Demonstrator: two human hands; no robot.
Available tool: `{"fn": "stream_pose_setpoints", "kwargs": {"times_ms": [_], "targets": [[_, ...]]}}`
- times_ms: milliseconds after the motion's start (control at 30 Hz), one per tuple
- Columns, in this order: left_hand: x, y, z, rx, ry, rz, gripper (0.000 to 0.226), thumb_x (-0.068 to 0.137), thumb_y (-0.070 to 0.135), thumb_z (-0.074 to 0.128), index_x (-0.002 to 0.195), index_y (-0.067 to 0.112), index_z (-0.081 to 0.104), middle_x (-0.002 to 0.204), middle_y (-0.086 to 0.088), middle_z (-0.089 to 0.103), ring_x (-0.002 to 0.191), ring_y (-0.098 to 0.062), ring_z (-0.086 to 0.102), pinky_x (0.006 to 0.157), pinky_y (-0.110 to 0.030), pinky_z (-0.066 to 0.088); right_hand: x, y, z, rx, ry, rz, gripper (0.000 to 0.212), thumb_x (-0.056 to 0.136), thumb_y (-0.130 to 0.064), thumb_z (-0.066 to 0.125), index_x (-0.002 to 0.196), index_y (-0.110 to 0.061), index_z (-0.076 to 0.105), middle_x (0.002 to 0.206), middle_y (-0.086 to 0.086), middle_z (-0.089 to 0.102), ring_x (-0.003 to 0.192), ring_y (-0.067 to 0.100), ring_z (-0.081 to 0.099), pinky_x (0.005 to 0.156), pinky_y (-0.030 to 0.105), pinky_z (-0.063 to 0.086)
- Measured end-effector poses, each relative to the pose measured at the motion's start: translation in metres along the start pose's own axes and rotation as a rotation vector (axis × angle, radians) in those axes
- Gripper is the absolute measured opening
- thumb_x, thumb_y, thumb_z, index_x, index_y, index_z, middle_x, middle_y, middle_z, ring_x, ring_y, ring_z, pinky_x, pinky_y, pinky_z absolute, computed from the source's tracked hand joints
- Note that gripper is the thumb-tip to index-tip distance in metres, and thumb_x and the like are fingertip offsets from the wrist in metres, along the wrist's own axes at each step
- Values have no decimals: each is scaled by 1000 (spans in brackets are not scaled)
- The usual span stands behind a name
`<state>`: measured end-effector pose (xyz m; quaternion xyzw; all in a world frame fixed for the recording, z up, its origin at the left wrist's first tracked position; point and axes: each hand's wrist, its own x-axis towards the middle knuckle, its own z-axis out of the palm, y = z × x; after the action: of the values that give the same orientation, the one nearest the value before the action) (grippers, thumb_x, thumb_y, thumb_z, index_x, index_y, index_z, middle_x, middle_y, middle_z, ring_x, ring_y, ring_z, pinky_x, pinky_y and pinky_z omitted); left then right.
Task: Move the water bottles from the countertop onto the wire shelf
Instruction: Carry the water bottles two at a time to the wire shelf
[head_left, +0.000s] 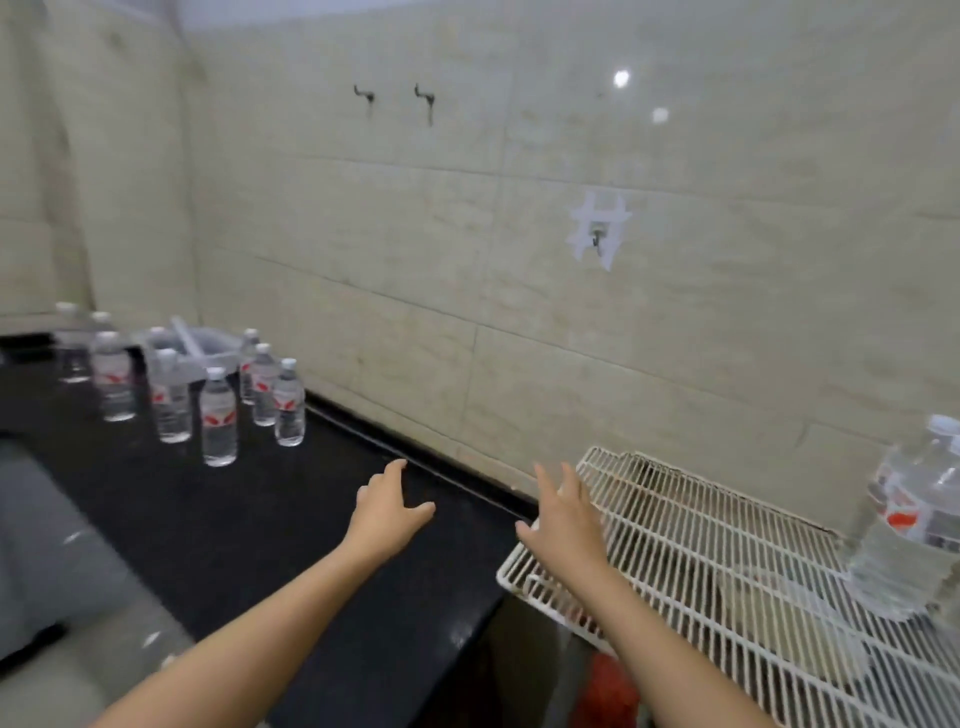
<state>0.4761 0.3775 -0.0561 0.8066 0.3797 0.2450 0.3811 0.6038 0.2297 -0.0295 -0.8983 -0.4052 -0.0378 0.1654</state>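
Several clear water bottles (219, 417) with white caps and red-and-white labels stand upright on the black countertop (249, 525) at the left, near the wall. A white wire shelf (691, 551) lies to the right of the counter. Bottles (914, 525) stand on its far right end, partly cut off by the frame edge. My left hand (387, 512) hovers open over the counter, well short of the bottles. My right hand (563, 517) is open above the shelf's left edge. Both hold nothing.
A clear plastic container (187, 345) sits behind the bottles. A tiled wall (519, 260) runs along the back with metal hooks (598, 236). A grey surface (57, 561) lies at the lower left. Something red (605, 691) shows below the shelf.
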Motion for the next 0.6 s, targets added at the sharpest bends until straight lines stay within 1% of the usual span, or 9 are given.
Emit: {"fn": "stream_pose_setpoints", "kwargs": {"times_ms": [100, 167, 367, 467, 600], "targets": [[-9, -61, -71, 65, 101, -84, 68, 84, 28, 59, 141, 14, 24, 139, -16, 40, 130, -31, 33, 101, -40, 38, 3, -83, 33, -4, -68, -115, 72, 88, -34, 53, 146, -23, 11, 154, 16, 5, 141, 33, 12, 112, 43, 22], [-20, -106, -121, 168, 159, -141, 67, 84, 30, 58, 140, 14, 25, 139, -15, 40, 129, -33, 35, 101, -41, 37, 0, -142, 58, 17, -122, -178, 73, 87, -33, 54, 145, -23, 12, 154, 15, 6, 141, 32, 11, 111, 44, 23], [-73, -240, -259, 403, 275, -346, 66, 85, 35, 55, 140, 14, 25, 142, -13, 37, 129, -32, 35, 102, -39, 35, -19, -306, 134, 1, -250, -397, 72, 87, -34, 54, 145, -24, 14, 154, 15, 9, 142, 31, 9, 111, 46, 22], [-104, -296, -309, 475, 313, -452, 65, 86, 37, 52, 140, 16, 24, 143, -11, 36, 130, -30, 34, 102, -38, 35, -36, -372, 174, -25, -334, -501, 71, 87, -34, 54, 145, -24, 15, 153, 14, 11, 141, 31, 9, 111, 46, 21], [-135, -352, -347, 555, 324, -568, 64, 86, 37, 50, 141, 17, 23, 144, -8, 35, 131, -28, 32, 102, -37, 33, -54, -435, 220, -107, -432, -649, 69, 86, -35, 53, 144, -26, 16, 153, 13, 11, 141, 32, 9, 111, 47, 20]]}}
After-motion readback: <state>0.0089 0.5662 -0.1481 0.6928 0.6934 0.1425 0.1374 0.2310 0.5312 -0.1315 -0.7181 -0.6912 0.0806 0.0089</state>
